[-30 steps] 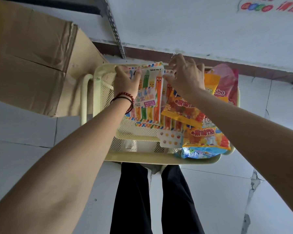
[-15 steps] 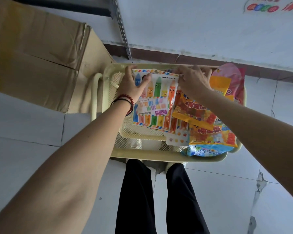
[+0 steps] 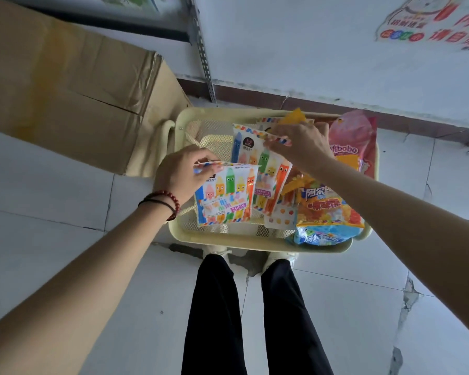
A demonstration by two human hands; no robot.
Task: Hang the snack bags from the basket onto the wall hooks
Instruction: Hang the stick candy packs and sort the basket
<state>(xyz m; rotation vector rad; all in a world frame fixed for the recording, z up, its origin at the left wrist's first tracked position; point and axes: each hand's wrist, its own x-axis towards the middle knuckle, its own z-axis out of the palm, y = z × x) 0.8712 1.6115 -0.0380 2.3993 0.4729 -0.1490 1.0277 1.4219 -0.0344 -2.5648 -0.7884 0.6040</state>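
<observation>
- While both arms reach down over the pale yellow mesh basket (image 3: 257,240) on the grey tiled floor (image 3: 52,201), each hand has its own snack bag.
- Left hand (image 3: 180,174), w/ a red bead bracelet (image 3: 171,203) and a thin black band at the wrist, has its fingers closed on the top left corner of a white pencil-candy bag with colourful crayon figures (image 3: 225,197). That bag is over the front left part of the basket; can't tell if its bottom edge is touching the mesh.
- Right hand (image 3: 301,143) has its fingers pinched on the top edge of a second white crayon-print bag (image 3: 263,169), just behind and to the right of the first one. The 1st bag overlaps its lower left corner.
- Rest of the snacks sit in the right side of the basket: a pink bag with "bobo" printed on it (image 3: 354,139) at the back right, an orange fruit-gummy bag (image 3: 328,209) in the middle, a blue bag (image 3: 320,238) at the front right against the rim.
- Small white card with coloured dots (image 3: 282,216) is between the crayon bags and the orange one.
- Big brown cardboard box (image 3: 65,90) stands just left of the basket, touching or nearly so.
- Black trouser legs (image 3: 217,315) and pale shoes are at the basket's front edge.
- White wall (image 3: 295,50) runs behind the basket, w/ a perforated metal rail (image 3: 202,50) on it.
</observation>
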